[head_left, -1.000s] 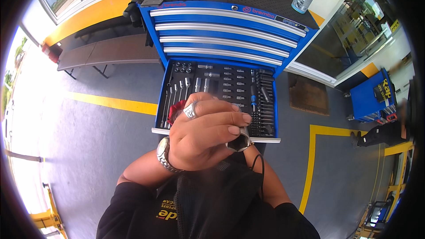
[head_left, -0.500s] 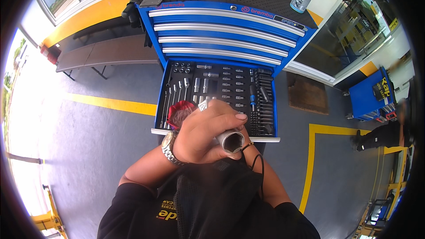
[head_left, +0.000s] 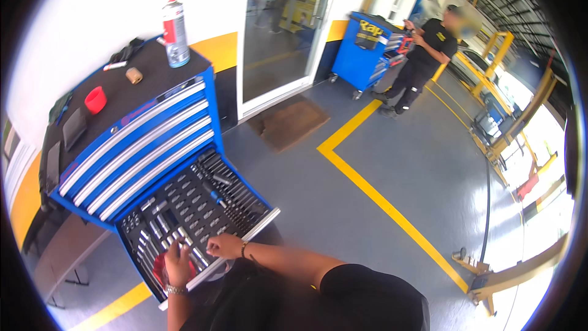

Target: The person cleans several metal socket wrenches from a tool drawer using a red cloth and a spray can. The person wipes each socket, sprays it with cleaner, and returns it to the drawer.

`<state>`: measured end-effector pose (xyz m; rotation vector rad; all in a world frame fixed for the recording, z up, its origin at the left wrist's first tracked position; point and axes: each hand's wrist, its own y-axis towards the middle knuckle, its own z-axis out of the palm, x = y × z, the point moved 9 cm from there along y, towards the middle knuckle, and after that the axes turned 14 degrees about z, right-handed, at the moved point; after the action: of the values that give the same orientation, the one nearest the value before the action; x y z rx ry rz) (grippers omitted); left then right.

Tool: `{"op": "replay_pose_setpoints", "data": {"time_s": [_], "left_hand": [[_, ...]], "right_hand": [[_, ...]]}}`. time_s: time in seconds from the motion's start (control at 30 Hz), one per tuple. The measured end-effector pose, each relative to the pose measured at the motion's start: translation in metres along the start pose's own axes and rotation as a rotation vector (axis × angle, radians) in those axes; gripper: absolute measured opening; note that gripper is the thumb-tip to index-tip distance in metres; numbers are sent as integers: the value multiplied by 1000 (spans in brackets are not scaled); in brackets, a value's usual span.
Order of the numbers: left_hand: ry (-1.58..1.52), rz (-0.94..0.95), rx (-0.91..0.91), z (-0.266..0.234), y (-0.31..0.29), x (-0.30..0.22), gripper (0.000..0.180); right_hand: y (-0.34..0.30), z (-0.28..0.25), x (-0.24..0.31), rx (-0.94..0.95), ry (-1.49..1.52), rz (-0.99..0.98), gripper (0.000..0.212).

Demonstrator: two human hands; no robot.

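Both hands work over the open bottom drawer of the blue tool cabinet. The left hand rests with fingers curled on a red rag at the drawer's near edge; whether it grips the rag I cannot tell. Just right of it, the right hand pinches closed above the socket rows. On the cabinet's worktop stand a spray can and a red cup. Far beyond the cabinet, another person stands by a second blue cabinet.
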<state>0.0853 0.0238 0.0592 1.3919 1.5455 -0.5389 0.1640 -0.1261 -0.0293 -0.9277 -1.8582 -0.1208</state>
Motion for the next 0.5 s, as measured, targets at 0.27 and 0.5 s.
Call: {"op": "replay_pose_setpoints", "data": {"time_s": [0.27, 0.5], "left_hand": [[-337, -79, 144, 65, -33, 65, 36], [-152, 14, 266, 67, -35, 53, 38]], "right_hand": [[-3, -7, -6, 26, 124, -15, 38], [4, -3, -6, -25, 65, -117, 38]]}}
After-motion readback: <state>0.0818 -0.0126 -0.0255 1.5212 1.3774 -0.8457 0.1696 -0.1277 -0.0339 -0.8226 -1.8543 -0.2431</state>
